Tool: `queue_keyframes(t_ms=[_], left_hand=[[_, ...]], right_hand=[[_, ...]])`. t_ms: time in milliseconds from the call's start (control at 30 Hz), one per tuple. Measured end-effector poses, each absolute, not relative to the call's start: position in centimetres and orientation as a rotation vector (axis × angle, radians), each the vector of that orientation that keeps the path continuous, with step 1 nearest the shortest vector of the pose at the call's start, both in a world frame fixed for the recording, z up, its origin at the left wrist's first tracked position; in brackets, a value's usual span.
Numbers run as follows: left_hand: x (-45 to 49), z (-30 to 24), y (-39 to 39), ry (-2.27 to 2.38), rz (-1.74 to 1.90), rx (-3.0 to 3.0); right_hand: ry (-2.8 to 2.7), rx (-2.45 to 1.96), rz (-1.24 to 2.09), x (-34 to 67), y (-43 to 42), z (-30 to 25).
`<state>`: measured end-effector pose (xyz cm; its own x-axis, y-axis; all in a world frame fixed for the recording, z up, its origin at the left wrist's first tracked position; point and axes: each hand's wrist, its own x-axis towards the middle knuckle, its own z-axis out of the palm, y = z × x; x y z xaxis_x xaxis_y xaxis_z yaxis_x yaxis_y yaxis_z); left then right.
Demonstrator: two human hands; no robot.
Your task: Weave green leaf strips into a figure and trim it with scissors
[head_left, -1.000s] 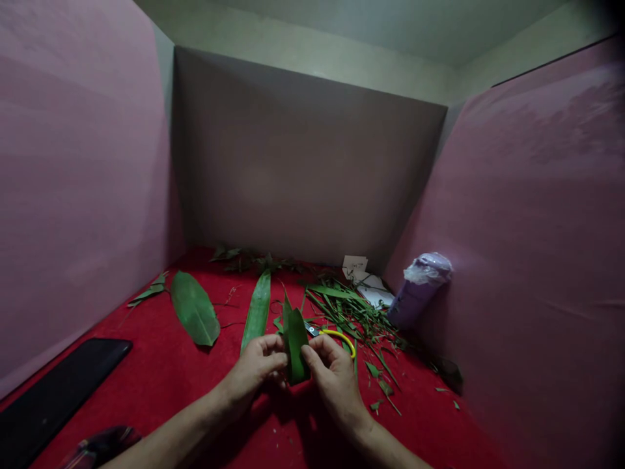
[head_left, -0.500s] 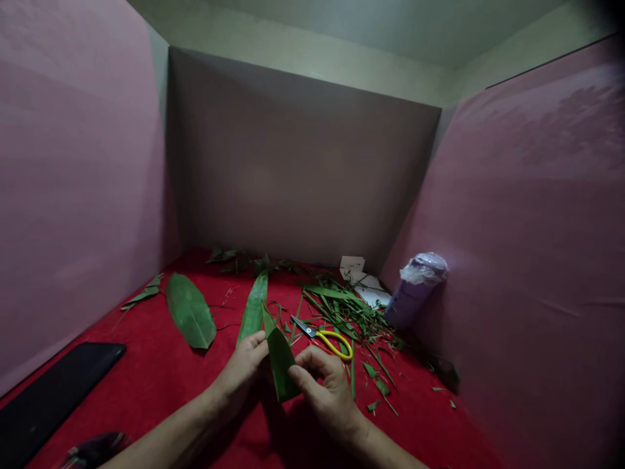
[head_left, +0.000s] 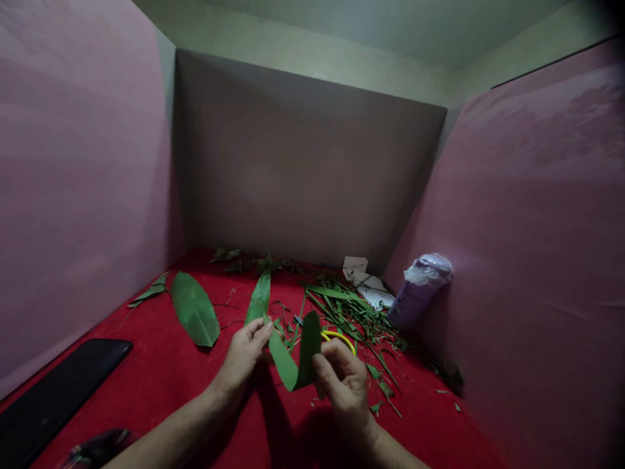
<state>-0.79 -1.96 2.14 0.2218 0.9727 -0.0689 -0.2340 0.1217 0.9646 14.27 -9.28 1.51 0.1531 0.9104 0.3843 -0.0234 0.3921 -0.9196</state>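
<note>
A long green leaf (head_left: 286, 365) is stretched between my two hands, bent in a V with its right part standing upright. My left hand (head_left: 244, 355) pinches the leaf's left end between thumb and fingers. On the other side, my right hand (head_left: 344, 381) grips the upright part near its edge. Yellow-handled scissors (head_left: 344, 337) lie on the red cloth just behind my right hand, their blades mostly hidden by the leaf. Beyond my left hand, another long leaf (head_left: 258, 296) rests on the red cloth (head_left: 195, 391).
A broad leaf (head_left: 195, 309) lies at the left, with a dark flat slab (head_left: 63, 391) nearer me. Cut leaf strips (head_left: 349, 309) are heaped at the right, by white paper (head_left: 374, 290) and a purple container (head_left: 420, 293) topped with clear plastic. Pink walls flank both sides.
My right hand has moved right and a little up, pulling the leaf wider into a V. The leaf now covers most of the scissors' blades. The view has shifted slightly.
</note>
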Motion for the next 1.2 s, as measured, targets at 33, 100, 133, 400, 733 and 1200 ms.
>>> queue_keyframes(t_ms=[33, 100, 133, 400, 733, 1200], left_hand=[[-1.0, 2.2, -1.8, 0.984, 1.191, 1.075], [-1.4, 2.7, -1.8, 1.096, 1.416, 1.181], [-1.6, 3.1, -2.0, 1.100, 1.489, 1.282], [-1.0, 3.1, -4.8, 0.488, 0.846, 1.377], [-1.6, 3.8, -4.4, 0.561, 0.963, 1.228], [-1.3, 3.4, -3.4, 0.661, 0.923, 0.791]], right_hand=[[-1.135, -0.915, 0.838, 14.4, -9.3, 1.7], [-1.009, -0.871, 0.868, 14.7, -9.3, 2.1], [-0.988, -0.859, 0.899, 14.8, -9.2, 2.3], [-1.093, -1.063, 0.814, 13.4, -8.1, 3.3], [-1.632, -1.644, 0.150, 16.7, -2.4, 5.7], [-1.879, -2.296, -0.244, 22.7, 7.6, 1.8]])
